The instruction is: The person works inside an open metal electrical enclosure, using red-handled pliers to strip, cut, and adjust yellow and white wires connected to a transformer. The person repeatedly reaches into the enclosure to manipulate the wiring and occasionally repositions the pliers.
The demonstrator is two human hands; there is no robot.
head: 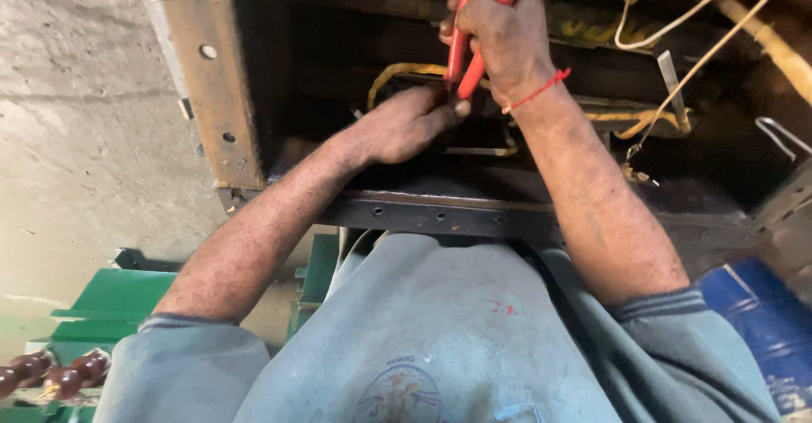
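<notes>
Grey-sleeved arms reach from the chest up into a dark steel cabinet point(211, 93). Inside, the right hand point(507, 38) is clamped around the red handles of a pair of pliers point(467, 46), whose nose points down toward the left hand point(406, 123). That hand lies just below, curled over a part hidden in shadow near the cabinet's lower front edge; whether it grips I cannot tell. Yellow wires point(397, 72) run close behind. I judge a slipping tool could pinch the fingertips or nick wire insulation.

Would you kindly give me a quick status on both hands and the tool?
Right hand shut on red-handled pliers. Left hand at the pliers' lower end, grip hidden. Yellow wires crowd the dark metal cabinet.
</notes>
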